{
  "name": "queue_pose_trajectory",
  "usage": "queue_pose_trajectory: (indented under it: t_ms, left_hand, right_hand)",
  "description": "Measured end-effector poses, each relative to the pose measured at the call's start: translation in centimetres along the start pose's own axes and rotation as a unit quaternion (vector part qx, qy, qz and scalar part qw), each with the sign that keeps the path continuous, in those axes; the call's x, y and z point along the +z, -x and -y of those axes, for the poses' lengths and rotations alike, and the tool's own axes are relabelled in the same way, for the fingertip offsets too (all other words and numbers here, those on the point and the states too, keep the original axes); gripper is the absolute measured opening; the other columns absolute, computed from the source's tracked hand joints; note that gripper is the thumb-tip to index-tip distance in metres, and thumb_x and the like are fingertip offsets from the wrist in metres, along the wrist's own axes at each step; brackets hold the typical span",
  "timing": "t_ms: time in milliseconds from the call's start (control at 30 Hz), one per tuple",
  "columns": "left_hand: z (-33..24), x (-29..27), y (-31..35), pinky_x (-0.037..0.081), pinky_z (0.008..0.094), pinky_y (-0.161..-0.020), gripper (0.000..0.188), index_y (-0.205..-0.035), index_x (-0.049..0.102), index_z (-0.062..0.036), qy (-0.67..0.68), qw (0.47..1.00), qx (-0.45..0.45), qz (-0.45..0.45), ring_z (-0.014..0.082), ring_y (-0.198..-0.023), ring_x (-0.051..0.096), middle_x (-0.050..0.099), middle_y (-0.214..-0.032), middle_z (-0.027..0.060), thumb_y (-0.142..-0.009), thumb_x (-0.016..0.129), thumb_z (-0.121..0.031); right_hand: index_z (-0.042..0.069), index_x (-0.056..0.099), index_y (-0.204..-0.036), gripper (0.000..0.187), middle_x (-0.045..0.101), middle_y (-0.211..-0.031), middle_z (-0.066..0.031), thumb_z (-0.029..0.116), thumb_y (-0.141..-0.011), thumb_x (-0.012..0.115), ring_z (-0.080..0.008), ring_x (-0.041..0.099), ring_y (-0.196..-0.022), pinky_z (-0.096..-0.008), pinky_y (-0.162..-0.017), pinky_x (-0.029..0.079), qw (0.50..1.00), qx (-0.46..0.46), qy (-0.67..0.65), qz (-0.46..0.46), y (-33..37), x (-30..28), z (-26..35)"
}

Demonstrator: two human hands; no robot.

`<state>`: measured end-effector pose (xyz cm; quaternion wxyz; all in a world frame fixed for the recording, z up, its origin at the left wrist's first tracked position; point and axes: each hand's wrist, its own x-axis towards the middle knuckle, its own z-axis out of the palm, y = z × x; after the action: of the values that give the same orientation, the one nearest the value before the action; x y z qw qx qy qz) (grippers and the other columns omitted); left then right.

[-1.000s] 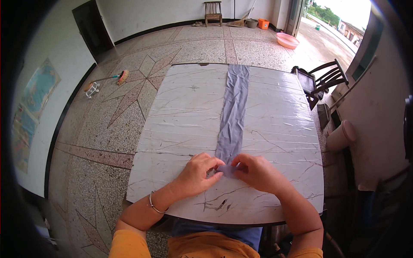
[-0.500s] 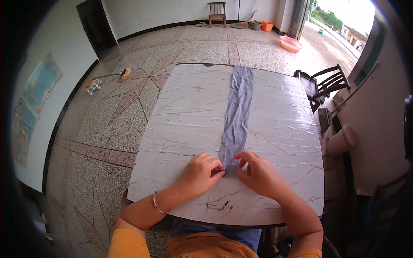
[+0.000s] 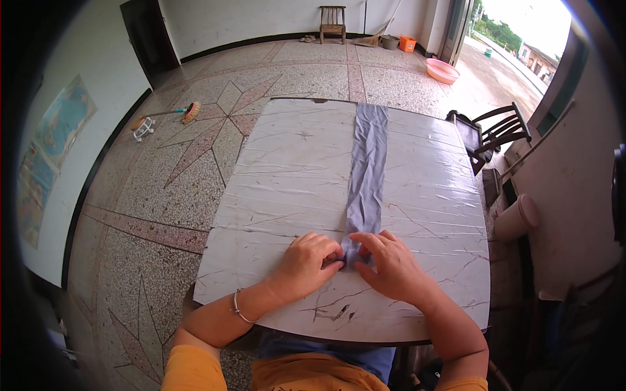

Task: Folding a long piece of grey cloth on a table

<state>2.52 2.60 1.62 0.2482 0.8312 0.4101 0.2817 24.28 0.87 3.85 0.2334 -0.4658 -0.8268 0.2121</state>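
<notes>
Across marble-patterned tabletop: one grey cloth strip, laid lengthwise to far edge, creases left in it. At near end, our left hand, fingertips pinched on cloth edge; our right hand, thumb and forefinger apart, contact unclear.

Hands almost meeting up front

So from way over here I've got my left forearm and right forearm angling in from below, elbows bent outward. My left hand is back-up, thumb and forefinger drawn close together. My right hand sits just beside it, back-up too, but that thumb and forefinger arch with a visible gap between them.
</notes>
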Motion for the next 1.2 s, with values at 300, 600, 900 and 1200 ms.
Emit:
queue_pose_trajectory:
  t_ms: [300,600,900,1200]
  left_hand:
    - [0.3,0.4,0.0,0.048,0.0393,-0.073,0.015,-0.085,0.067,-0.006,0.0,0.998,0.062,-0.027,0.0272,-0.079,0.06,0.065,-0.081,0.0063,-0.076,0.078,-0.01]
    - [-0.3,0.4,-0.1,0.049,0.0383,-0.075,0.02,-0.092,0.067,-0.0067,-0.002,0.999,0.027,-0.029,0.0269,-0.079,0.059,0.063,-0.081,0.006,-0.076,0.079,-0.008]
    - [0.4,0.3,0.1,0.048,0.0389,-0.086,0.014,-0.086,0.07,-0.0083,-0.061,0.991,0.12,-0.01,0.0255,-0.096,0.056,0.06,-0.096,0.0044,-0.077,0.078,-0.014]
    - [-0.1,-0.5,0.0,0.046,0.0381,-0.088,0.015,-0.088,0.071,-0.0083,-0.092,0.981,0.169,0.008,0.0239,-0.101,0.056,0.062,-0.098,0.0033,-0.078,0.077,-0.018]
  right_hand:
    - [0.008,0.055,-0.129,0.05,0.065,-0.09,-0.0115,0.005,-0.081,0.068,-0.0276,0.062,-0.086,-0.0383,-0.078,0.051,0.993,0.056,-0.107,-0.001,0.3,-0.5,0.2]
    - [0.006,0.06,-0.113,0.035,0.064,-0.08,-0.0109,0.005,-0.079,0.068,-0.0296,0.064,-0.079,-0.0389,-0.071,0.051,0.995,0.086,-0.049,0.0,0.3,0.0,-0.3]
    - [0.009,0.067,-0.088,0.013,0.063,-0.093,-0.0088,0.013,-0.077,0.074,-0.031,0.062,-0.095,-0.0409,-0.079,0.052,0.998,0.051,0.028,0.008,0.7,-0.5,-0.1]
    - [0.008,0.069,-0.087,0.014,0.064,-0.095,-0.0076,0.016,-0.078,0.076,-0.0295,0.06,-0.1,-0.0408,-0.08,0.052,0.996,0.038,0.054,0.056,0.8,-1.7,0.5]
